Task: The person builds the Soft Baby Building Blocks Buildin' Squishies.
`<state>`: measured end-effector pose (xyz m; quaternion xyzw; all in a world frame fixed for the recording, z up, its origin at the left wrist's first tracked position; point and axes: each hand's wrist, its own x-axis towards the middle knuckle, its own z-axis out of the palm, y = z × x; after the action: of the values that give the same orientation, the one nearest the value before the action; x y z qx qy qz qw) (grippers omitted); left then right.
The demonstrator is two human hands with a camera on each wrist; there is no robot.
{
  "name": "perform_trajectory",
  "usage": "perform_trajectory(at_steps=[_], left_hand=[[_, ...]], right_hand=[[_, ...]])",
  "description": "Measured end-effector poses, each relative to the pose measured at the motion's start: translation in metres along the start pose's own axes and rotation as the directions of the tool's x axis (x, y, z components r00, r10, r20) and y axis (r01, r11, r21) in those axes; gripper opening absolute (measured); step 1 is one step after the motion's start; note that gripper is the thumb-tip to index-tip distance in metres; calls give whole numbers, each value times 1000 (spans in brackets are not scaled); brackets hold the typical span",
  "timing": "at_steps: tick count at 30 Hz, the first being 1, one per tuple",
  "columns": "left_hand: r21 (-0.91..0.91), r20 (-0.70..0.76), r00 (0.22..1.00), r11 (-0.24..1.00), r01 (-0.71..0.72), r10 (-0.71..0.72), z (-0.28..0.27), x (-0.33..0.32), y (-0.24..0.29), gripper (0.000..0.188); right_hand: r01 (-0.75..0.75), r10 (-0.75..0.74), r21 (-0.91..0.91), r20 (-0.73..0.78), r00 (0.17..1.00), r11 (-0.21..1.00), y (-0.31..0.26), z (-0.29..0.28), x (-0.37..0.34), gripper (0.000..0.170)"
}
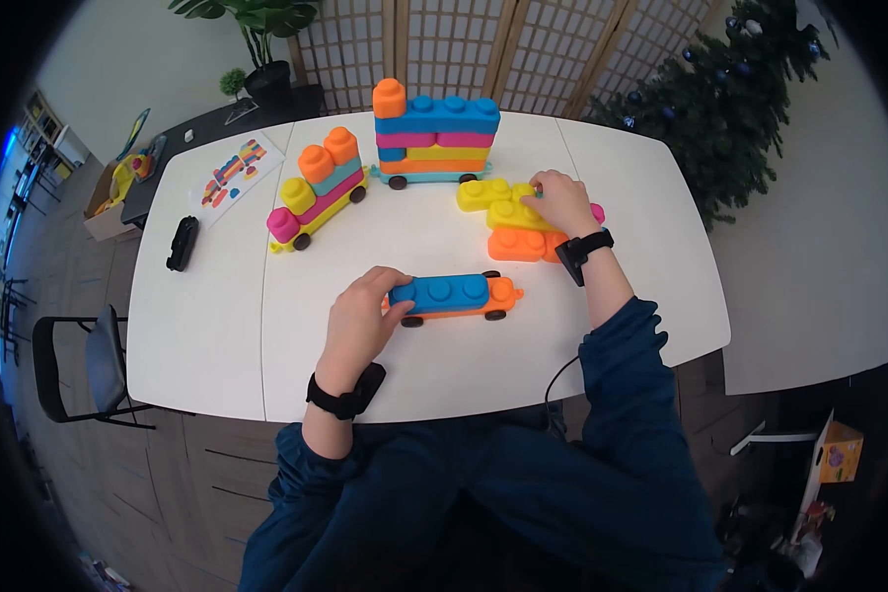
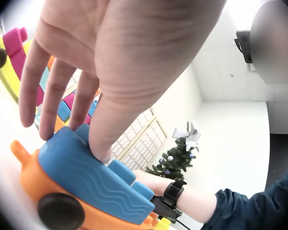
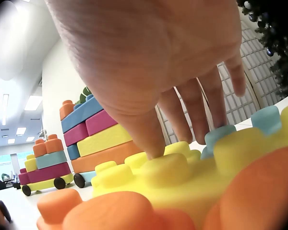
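Note:
My left hand (image 1: 357,321) pinches the left end stud of a long blue block (image 1: 442,292), which sits on an orange wheeled base (image 1: 501,295). The left wrist view shows the thumb against a stud of the blue block (image 2: 86,167), with the fingers on its far side. Over the loose blocks at the right is my right hand (image 1: 565,205). Its thumb tip meets a yellow block (image 3: 182,187) in the right wrist view, while its fingers hang down beside a small teal block (image 3: 221,135); whether they touch it is unclear.
Behind stand a tall stacked car (image 1: 434,141) and a yellow-based car (image 1: 331,192). Orange blocks (image 1: 516,245) lie near the right hand. At the table's left are a picture sheet (image 1: 229,185) and a black object (image 1: 182,244). A cable (image 1: 556,380) hangs over the front edge.

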<state>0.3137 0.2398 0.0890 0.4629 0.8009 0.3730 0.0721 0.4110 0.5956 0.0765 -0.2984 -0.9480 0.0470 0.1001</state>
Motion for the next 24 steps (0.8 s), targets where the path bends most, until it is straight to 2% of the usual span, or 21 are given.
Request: perform_trajectory(at_steps=[1,5,7,8,10,11,13,17,19,24], left_hand=[[0,-2,1000,1000,-6,6,1,0,-1,30],[-13,-8,1000,1000,-3,3,1,-1,0,30],[-13,-5,1000,1000,-1,1,1,-1,0,30],[-14,-3,1000,1000,0,0,1,-1,0,30],[-10,0,1000,1000,3,-3,1,0,0,30],[-6,3,1000,1000,6,-6,1,0,0,30],[-3,-4,1000,1000,3,-3,1,0,0,29],[-2,1,1000,1000,-5,5,1,0,0,30],[-8,5,1000,1000,-5,5,1,1,-1,31],[-12,9,1000,1000,-7,7,2,1,-3,31]], right_hand=[[-30,30,-5,51,998,1000,0,1,3,29],[-67,65,36,67,996,997,-1,0,6,27],[-25,32,88,-80,996,996,1,-1,2,28],[-25,32,87,-80,996,996,1,-4,-1,28],[64,34,304,-309,951,951,1,-10,-11,28],[63,35,303,-307,951,951,-2,-17,-19,28],[73,33,585,-168,985,808,-14,-38,-44,32],[66,-34,617,-63,997,784,-37,-57,-99,32],[39,-106,649,64,992,760,-41,-55,-119,30],[45,-132,738,60,989,673,-48,-30,-143,32]])
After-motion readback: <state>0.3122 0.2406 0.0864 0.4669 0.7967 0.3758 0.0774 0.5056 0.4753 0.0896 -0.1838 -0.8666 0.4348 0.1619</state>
